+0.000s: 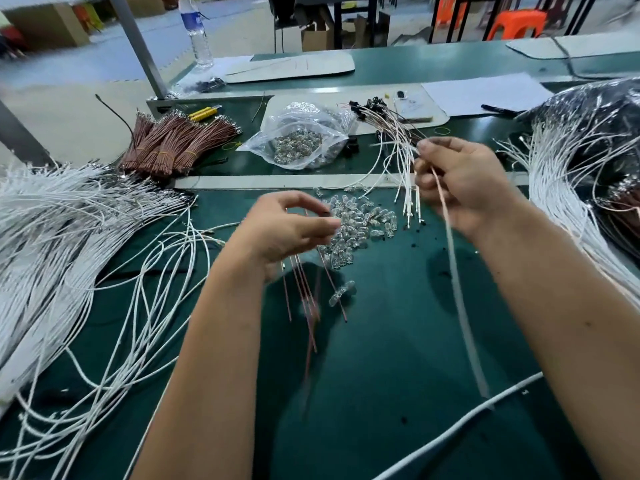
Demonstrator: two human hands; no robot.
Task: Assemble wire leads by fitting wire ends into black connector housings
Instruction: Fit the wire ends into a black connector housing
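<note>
**Trainee:** What do I have in my hands just now?

**Lead:** Your left hand (287,230) hovers over the green mat (398,341) with the fingers curled; several thin red wires (304,296) hang below the palm, so you are gripping them, though the grip itself is hidden. Your right hand (460,181) is closed on a pinkish wire and a white wire (460,299) that trails down towards you, blurred.

**Trainee:** And the black housings?

**Lead:** I cannot see one in either hand. The finished leads with black connectors (363,109) lie at the far side, on the pale tray (440,116), with their white tails running towards your right hand. A few black bits sit near the clear plastic bag (298,140), but they are too small to name.

**Trainee:** How do I do this step well?

**Lead:** You look to be between fits, pairing a red wire with a white one. Separate one red wire from the bunch before you bring it across, or the others will tangle. Pinch each wire close to its end, so the tip does not bend when you push it in. Keep your hands above the pile of clear parts (360,220), not in it; a sweep of the dangling wires could scatter them.

**Trainee:** And the spare stock?

**Lead:** Leave the white wire bundle (52,216) and the brown bundles (173,143) on your left alone.
</note>
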